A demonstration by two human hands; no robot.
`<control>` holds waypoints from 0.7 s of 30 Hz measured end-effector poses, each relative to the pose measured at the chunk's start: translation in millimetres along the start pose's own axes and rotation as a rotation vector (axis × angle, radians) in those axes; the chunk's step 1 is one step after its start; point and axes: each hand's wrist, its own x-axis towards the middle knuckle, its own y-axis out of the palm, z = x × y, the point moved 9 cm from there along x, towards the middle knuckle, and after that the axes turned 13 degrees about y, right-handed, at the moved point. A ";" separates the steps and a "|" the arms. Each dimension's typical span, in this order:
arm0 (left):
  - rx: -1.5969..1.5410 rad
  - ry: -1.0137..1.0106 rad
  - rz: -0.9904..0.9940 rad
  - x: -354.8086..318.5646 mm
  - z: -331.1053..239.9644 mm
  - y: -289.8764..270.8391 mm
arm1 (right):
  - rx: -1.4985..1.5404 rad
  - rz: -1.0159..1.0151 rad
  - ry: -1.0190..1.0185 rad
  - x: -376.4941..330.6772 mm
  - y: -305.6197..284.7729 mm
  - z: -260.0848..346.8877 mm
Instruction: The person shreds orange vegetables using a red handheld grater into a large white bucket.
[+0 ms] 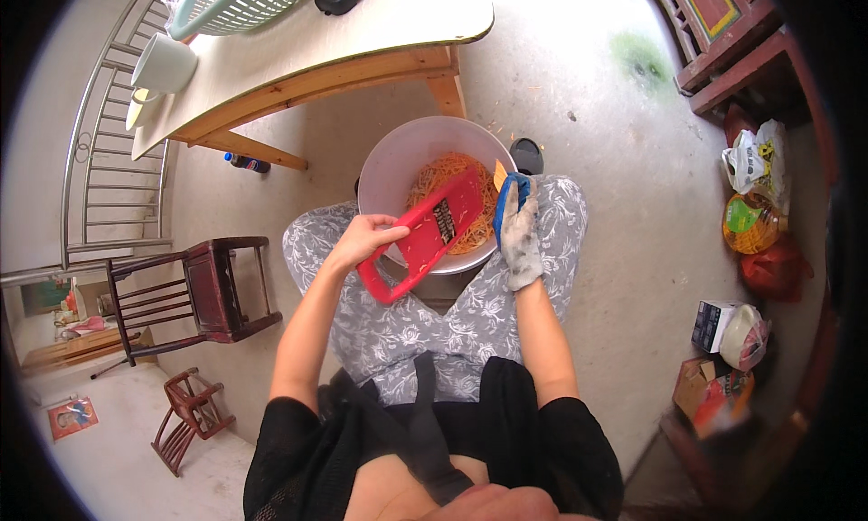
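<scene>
My left hand [369, 241] is closed round the handle frame of a red grater [466, 198]. The grater slants over the mouth of a white bucket [387, 166], its slotted blade plate facing up. Under it, orange shreds [445, 170], apparently carrot, lie in the bucket. At the bucket's right rim is my right hand [520, 241], in a grey-and-blue work glove. An orange piece of carrot [499, 174] sticks out beside its fingertips, and the fingers are closed against it. The grater partly hides the shreds.
Ahead stands a wooden table [398, 19] with a green basket [237, 4] and a white mug [165, 64]. A dark bottle [247, 163] lies beneath. Dark wooden chairs [215, 290] stand left; bags [758, 168] and boxes [714, 325] line the right side. A dark shoe [527, 156] shows beyond the bucket.
</scene>
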 end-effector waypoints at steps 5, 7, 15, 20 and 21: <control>-0.474 -0.045 -0.131 -27.1 35.0 -5.2 | 0.189 0.057 -0.082 -0.5 5.3 0.2; -0.634 0.004 -0.126 -33.9 47.0 -3.8 | 0.224 0.087 -0.049 4.0 8.5 -7.0; -0.765 0.126 -0.382 -20.8 82.4 18.2 | 0.239 0.150 0.064 -8.9 20.5 7.7; -0.769 0.160 -0.411 -7.7 84.9 32.8 | 0.136 0.092 -0.016 -1.0 22.4 -6.8; -0.765 0.167 -0.398 -8.9 80.4 34.5 | 0.094 0.069 -0.037 -0.8 21.8 -7.3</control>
